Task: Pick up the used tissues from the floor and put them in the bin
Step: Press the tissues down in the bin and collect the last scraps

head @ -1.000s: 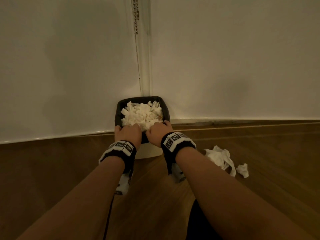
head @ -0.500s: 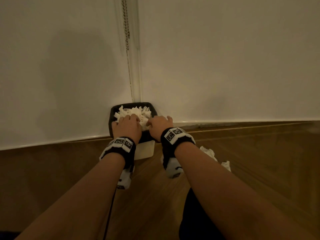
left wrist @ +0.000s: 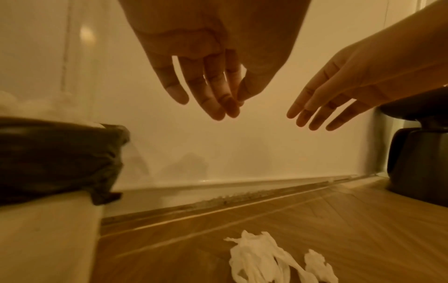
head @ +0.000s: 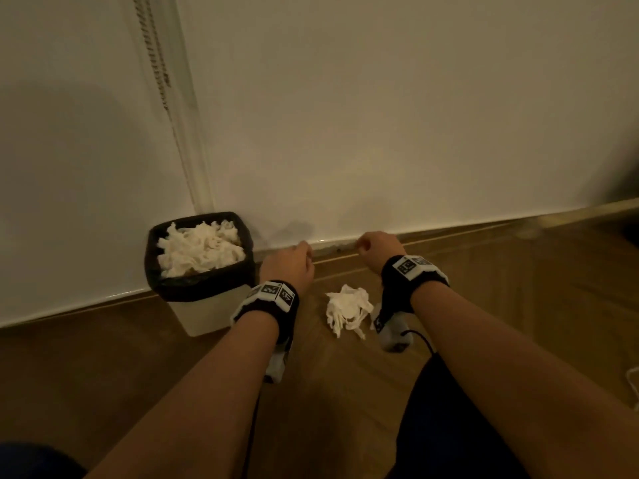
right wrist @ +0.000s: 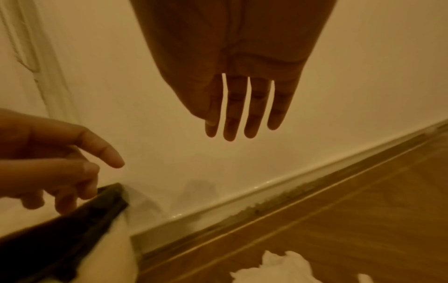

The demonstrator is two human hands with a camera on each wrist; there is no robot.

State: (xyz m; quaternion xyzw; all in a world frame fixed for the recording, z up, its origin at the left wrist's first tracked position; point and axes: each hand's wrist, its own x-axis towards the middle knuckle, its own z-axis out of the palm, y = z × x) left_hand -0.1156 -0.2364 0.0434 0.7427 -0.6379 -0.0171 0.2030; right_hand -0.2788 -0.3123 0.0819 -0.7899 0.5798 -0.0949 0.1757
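On the wooden floor (head: 345,392), tissues (head: 349,310) lie below both empty hands.

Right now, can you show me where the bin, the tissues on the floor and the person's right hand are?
bin (head: 207,316): head view, on its bare pale front wall below the black liner.
tissues on the floor (head: 347,309): head view, middle of the crumpled white pile.
right hand (head: 377,248): head view, back of the hand.

No readable text anywhere — the wristbands (head: 273,295) carry only black-and-white marker squares (no letters).
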